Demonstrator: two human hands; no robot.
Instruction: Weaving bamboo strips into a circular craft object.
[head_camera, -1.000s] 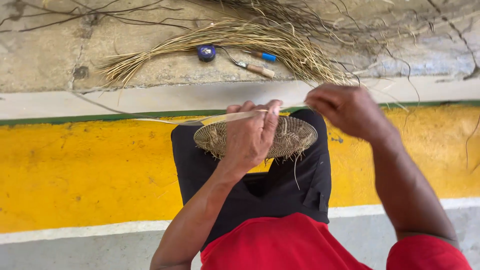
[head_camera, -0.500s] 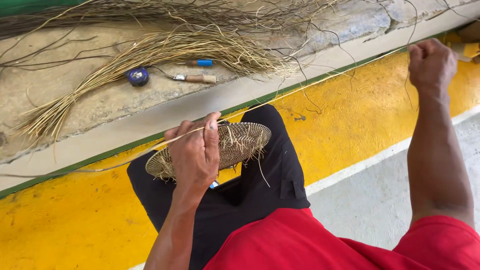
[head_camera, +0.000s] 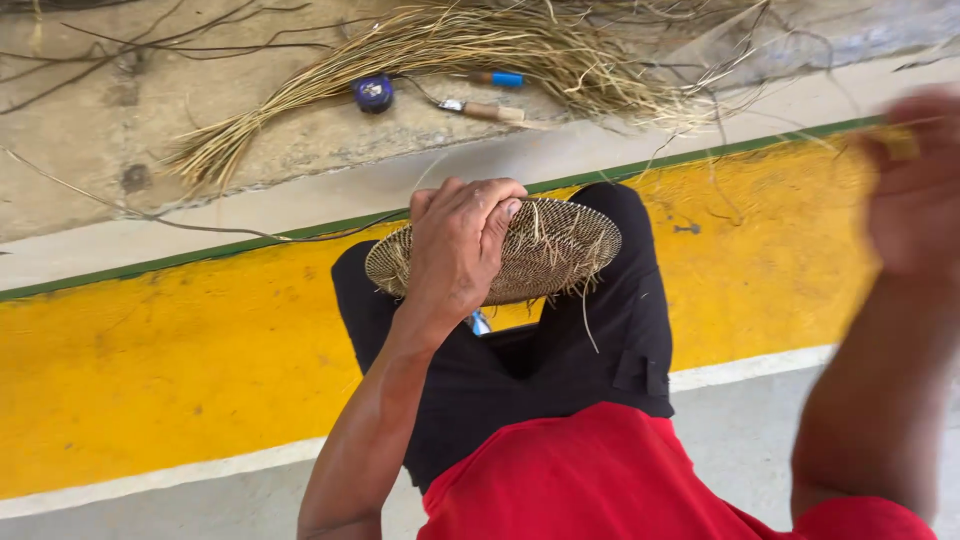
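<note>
1. On my lap, over black trousers (head_camera: 560, 370), sits the woven basket disc (head_camera: 545, 250), tilted, loose strand ends poking out at its rim.
2. Progress, my read: flat round base is woven, no walls visible, rim ends untrimmed, so lots left.
3. Left hand (head_camera: 455, 250) lies on the disc, fingers (head_camera: 490, 215) curled tight over its far edge, gripping it; forearm straight up from my body.
4. Right hand (head_camera: 915, 190) raised out to the side, blurred; seems pinched on something yellowish, cannot tell.
5. Further: yellow painted strip (head_camera: 150, 370), then concrete floor with straw bundle (head_camera: 450, 50), blue tape measure (head_camera: 373, 93), wooden-handled tool (head_camera: 485, 110).
</note>
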